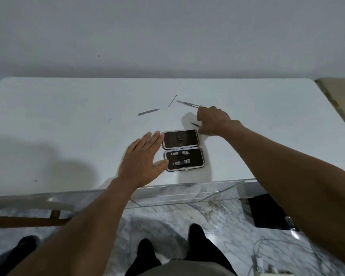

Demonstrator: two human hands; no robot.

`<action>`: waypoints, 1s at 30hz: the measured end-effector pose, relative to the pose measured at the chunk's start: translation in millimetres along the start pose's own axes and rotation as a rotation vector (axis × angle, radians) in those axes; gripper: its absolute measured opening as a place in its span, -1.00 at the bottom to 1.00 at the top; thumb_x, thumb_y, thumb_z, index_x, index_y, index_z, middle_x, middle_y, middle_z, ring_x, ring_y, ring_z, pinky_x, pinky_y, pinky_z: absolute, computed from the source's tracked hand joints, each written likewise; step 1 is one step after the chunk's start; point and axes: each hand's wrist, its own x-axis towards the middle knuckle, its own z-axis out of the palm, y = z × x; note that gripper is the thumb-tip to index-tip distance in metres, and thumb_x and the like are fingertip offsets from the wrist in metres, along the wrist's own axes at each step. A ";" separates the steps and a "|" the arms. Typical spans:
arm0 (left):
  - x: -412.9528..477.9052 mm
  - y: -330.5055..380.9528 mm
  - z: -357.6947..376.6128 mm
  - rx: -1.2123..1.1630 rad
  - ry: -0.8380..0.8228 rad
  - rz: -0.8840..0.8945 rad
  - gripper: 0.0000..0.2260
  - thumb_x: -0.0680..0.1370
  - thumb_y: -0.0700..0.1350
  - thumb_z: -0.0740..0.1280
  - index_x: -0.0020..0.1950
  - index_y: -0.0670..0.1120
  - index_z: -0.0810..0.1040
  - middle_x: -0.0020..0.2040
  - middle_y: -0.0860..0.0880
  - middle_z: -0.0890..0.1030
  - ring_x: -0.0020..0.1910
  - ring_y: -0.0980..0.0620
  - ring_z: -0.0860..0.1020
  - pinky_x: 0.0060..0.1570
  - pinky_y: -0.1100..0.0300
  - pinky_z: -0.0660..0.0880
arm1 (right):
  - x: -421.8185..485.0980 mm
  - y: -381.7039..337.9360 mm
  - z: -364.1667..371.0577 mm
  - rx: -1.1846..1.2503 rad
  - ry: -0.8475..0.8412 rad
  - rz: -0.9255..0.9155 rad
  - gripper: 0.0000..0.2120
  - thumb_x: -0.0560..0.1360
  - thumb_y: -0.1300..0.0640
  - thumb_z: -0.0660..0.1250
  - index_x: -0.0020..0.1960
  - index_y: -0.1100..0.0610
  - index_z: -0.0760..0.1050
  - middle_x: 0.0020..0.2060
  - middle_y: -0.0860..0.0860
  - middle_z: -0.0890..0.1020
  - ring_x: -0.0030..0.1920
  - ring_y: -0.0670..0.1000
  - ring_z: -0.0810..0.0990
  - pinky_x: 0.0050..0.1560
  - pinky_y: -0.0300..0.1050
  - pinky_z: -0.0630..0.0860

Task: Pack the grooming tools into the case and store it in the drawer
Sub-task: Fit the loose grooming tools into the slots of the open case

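A small dark grooming case (183,150) lies open on the white table (68,136), with two nail clippers (180,158) strapped in its near half. My left hand (141,162) rests flat beside the case's left edge, fingers straight, thumb touching the near half. My right hand (211,121) is just beyond the case's far right corner, fingers curled down over a thin dark tool (194,124) on the table. Loose on the table farther back lie tweezers (188,103), a nail file (148,111) and a thin metal pick (172,100).
A clear acrylic drawer (187,193) stands pulled out under the table's front edge below the case. The marble floor, my feet and a white cable (259,253) lie below. A wall stands close behind the table.
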 end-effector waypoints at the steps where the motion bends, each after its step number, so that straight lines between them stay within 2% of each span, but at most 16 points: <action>1: 0.0 0.5 0.5 0.004 -0.002 -0.003 -0.33 0.48 0.28 0.01 0.55 0.12 -0.04 0.56 0.16 0.02 0.54 0.16 -0.04 0.49 0.10 0.00 | -0.9 4.6 0.5 -0.006 -0.005 -0.003 -0.63 0.36 0.19 0.40 0.14 0.16 0.44 -0.02 0.12 0.57 -0.01 0.18 0.57 -0.11 -0.07 0.47; 5: 0.8 1.3 0.6 -0.009 -0.017 -0.003 -0.32 0.47 0.30 -0.01 0.55 0.12 -0.05 0.56 0.15 0.00 0.54 0.14 -0.04 0.49 0.10 -0.03 | -5.2 14.7 4.7 -0.039 0.039 -0.035 -0.83 0.35 0.21 0.34 -0.06 0.16 0.46 -0.25 0.07 0.50 -0.18 0.16 0.49 -0.20 -0.10 0.38; 10: 2.4 1.0 -2.5 -0.014 -0.060 -0.003 -0.29 0.45 0.34 -0.07 0.55 0.10 -0.07 0.57 0.14 -0.02 0.55 0.12 -0.07 0.49 0.09 -0.03 | -10.3 27.2 8.2 0.036 0.039 -0.053 -0.97 0.31 0.23 0.28 -0.29 0.17 0.42 -0.22 0.13 0.55 -0.19 0.20 0.54 -0.22 -0.10 0.42; 11: 2.9 1.3 -3.8 -0.020 -0.072 0.000 -0.28 0.44 0.34 -0.07 0.55 0.10 -0.08 0.57 0.13 -0.03 0.55 0.11 -0.07 0.49 0.08 -0.03 | -13.3 28.8 6.7 0.069 0.045 -0.055 -0.97 0.33 0.23 0.27 -0.27 0.19 0.46 -0.21 0.12 0.56 -0.16 0.20 0.55 -0.21 -0.09 0.45; 14: 4.3 2.1 -7.8 -0.059 -0.128 -0.007 -0.25 0.42 0.37 -0.09 0.55 0.09 -0.09 0.57 0.13 -0.06 0.55 0.11 -0.10 0.49 0.09 -0.07 | -29.1 30.0 -2.7 0.288 0.041 -0.051 -0.86 0.46 0.23 0.23 -0.04 0.16 0.54 -0.13 0.03 0.56 -0.10 0.12 0.55 -0.11 -0.08 0.49; 17: 6.2 2.1 -10.8 -0.065 -0.180 -0.018 -0.27 0.47 0.34 0.00 0.56 0.07 -0.11 0.58 0.11 -0.08 0.55 0.10 -0.13 0.49 0.08 -0.10 | -49.9 30.5 -10.2 0.604 -0.093 -0.070 -0.85 0.53 0.26 0.19 0.00 0.15 0.52 -0.20 0.06 0.54 -0.19 0.08 0.59 -0.18 -0.06 0.63; 19: 7.3 2.5 -12.6 -0.069 -0.197 -0.020 -0.31 0.54 0.26 0.11 0.56 0.05 -0.11 0.58 0.09 -0.07 0.55 0.08 -0.12 0.49 0.06 -0.09 | -61.5 29.1 -9.9 0.722 -0.148 -0.100 -0.89 0.56 0.27 0.24 0.00 0.19 0.55 -0.27 0.11 0.55 -0.27 0.07 0.63 -0.20 -0.06 0.67; 22: 9.9 4.2 -17.8 -0.090 -0.219 -0.021 -0.32 0.57 0.20 0.16 0.56 0.03 -0.10 0.58 0.06 -0.07 0.56 0.05 -0.10 0.49 0.03 -0.07 | -72.7 23.0 -2.4 0.740 -0.142 -0.117 -0.95 0.51 0.29 0.36 -0.05 0.22 0.59 -0.31 0.16 0.59 -0.33 0.06 0.65 -0.21 -0.10 0.68; 24: 11.0 5.3 -19.2 -0.103 -0.236 -0.024 -0.32 0.57 0.20 0.17 0.56 0.02 -0.10 0.58 0.05 -0.06 0.56 0.04 -0.10 0.49 0.02 -0.07 | -78.3 18.8 5.5 0.738 -0.120 -0.085 -0.92 0.44 0.30 0.44 -0.07 0.24 0.58 -0.31 0.19 0.61 -0.35 0.07 0.65 -0.27 -0.14 0.67; 27: 12.3 7.0 -21.1 -0.106 -0.257 -0.036 -0.31 0.56 0.20 0.18 0.56 0.03 -0.10 0.58 0.04 -0.07 0.56 0.03 -0.10 0.50 0.01 -0.07 | -84.8 16.7 16.5 0.693 -0.091 -0.005 -0.86 0.39 0.28 0.49 -0.09 0.22 0.57 -0.33 0.13 0.64 -0.42 0.05 0.65 -0.30 -0.21 0.64; 30: 13.9 8.2 -25.9 -0.127 -0.290 -0.038 -0.28 0.56 0.20 0.20 0.56 0.01 -0.11 0.58 0.03 -0.08 0.56 0.03 -0.12 0.50 0.00 -0.08 | -89.6 16.8 27.4 0.606 0.016 -0.003 -0.83 0.40 0.20 0.51 -0.04 0.17 0.60 -0.18 0.08 0.64 -0.36 0.06 0.68 -0.15 -0.11 0.62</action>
